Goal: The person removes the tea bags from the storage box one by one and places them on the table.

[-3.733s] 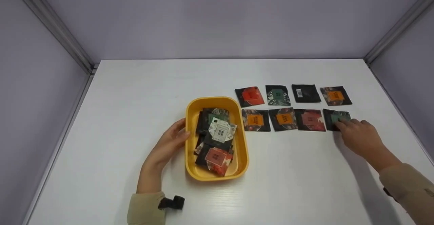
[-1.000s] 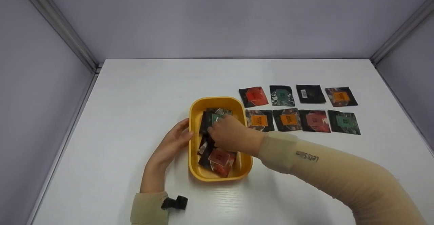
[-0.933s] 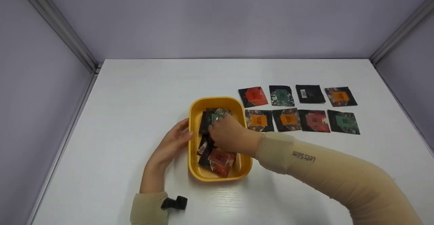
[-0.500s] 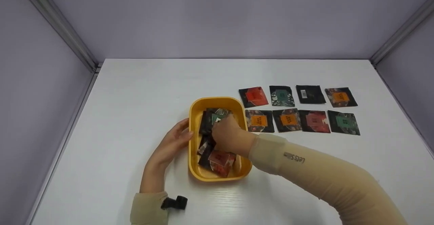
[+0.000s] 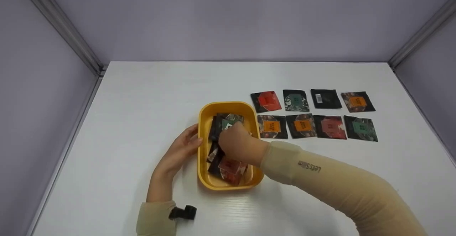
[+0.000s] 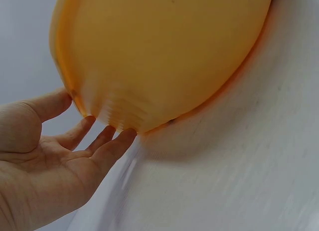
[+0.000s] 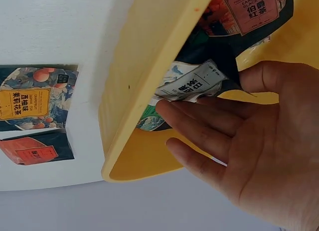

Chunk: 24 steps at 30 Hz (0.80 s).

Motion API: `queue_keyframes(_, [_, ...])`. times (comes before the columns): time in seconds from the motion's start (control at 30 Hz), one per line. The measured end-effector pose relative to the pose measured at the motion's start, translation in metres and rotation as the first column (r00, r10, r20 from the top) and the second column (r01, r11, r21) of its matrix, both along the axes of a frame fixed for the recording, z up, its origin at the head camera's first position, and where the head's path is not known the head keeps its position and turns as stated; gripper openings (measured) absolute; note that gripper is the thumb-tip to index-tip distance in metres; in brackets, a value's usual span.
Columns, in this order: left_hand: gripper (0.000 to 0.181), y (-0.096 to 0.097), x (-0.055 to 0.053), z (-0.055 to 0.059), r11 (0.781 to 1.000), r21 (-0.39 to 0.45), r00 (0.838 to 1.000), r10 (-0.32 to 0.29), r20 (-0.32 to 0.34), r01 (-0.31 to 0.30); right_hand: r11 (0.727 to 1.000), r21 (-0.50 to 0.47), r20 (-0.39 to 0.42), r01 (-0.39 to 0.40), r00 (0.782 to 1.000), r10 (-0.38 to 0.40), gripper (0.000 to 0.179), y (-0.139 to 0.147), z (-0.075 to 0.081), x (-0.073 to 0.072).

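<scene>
A yellow tray [image 5: 200, 161] holds several square tea bag sachets. My left hand [image 5: 178, 150] rests against the tray's left side. In the left wrist view its fingertips [image 6: 128, 135] touch the outer wall, fingers loosely extended. My right hand [image 5: 237, 141] reaches into the tray. In the right wrist view, it pinches a tea bag sachet [image 7: 192, 82] with a white and grey label between thumb and fingers. A sachet with a pink-red label [image 7: 253, 10] lies beside it, and one with a green label [image 7: 151, 120] shows beyond the fingers.
Right of the tray, sachets lie in two rows on the white table [image 5: 142, 97]. The back row runs from a red one [image 5: 266, 101] to an orange one [image 5: 358, 101]; the front row ends with a green one [image 5: 361, 128]. Walls enclose the table's back and sides.
My right hand has left the green sachet at the front row's right end and come left into the tray. Lately it shifts only slightly there. The left hand stays on the tray.
</scene>
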State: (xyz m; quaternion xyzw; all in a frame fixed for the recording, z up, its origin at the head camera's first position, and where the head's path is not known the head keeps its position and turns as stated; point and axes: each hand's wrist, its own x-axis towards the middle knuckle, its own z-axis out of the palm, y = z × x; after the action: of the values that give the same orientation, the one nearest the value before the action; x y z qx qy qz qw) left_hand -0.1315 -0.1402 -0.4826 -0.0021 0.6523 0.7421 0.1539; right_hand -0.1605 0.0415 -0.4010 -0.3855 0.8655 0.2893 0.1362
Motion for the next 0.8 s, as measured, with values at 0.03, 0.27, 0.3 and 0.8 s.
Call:
queue_keyframes(0.03, [0.059,0.000,0.000,0.000,1.000,-0.002,1.000,-0.001,0.000,0.001,1.000,-0.009,-0.008,-0.013,1.000,0.013,0.030,0.000,0.001,0.000])
queue_keyframes(0.27, [0.059,0.001,0.001,0.002,1.000,-0.014,1.000,0.002,0.006,-0.002,0.991,-0.119,-0.081,-0.067,0.995,0.058,0.017,0.005,0.014,-0.004])
queue_keyframes(0.3, [0.059,0.001,0.000,0.002,1.000,-0.014,1.000,0.003,0.006,-0.003,0.988,-0.135,-0.094,-0.078,0.993,0.066,0.018,0.007,0.015,-0.005])
queue_keyframes(0.8, [0.060,0.001,-0.001,0.000,1.000,0.017,1.000,0.007,0.009,-0.007,0.820,-0.346,-0.488,-0.455,0.834,0.256,0.030,0.052,0.007,0.017])
